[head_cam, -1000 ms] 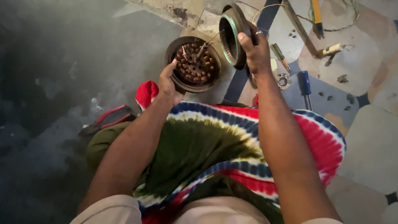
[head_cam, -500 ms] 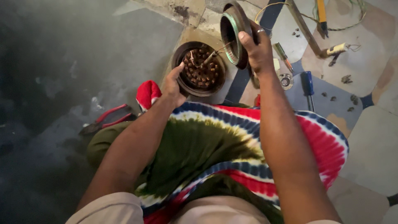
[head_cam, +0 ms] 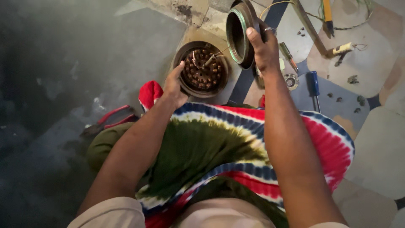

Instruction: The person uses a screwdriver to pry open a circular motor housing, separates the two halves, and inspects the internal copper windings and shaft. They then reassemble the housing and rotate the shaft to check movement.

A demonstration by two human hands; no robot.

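Note:
A round dark motor housing [head_cam: 201, 70] with copper windings inside lies on the floor ahead of my lap. My left hand [head_cam: 174, 86] grips its near left rim. My right hand [head_cam: 262, 50] holds a round metal cover [head_cam: 238, 33] with a green-edged rim, tipped on its edge just right of the housing and lifted off it. Thin wires [head_cam: 211, 57] run up from the windings toward the cover. A ring sits on one finger of my right hand.
A striped multicoloured cloth [head_cam: 236, 147] covers my lap. A blue-handled screwdriver [head_cam: 313, 84], a small bearing [head_cam: 291, 80], loose screws [head_cam: 352, 99], a long metal bar [head_cam: 310, 27] and a green wire lie on the patterned floor to the right. Red-handled pliers [head_cam: 112, 120] lie at the left.
The housing and the cover sit a little farther right in view. My left hand has shifted slightly along the housing's rim. My right hand keeps the cover tilted.

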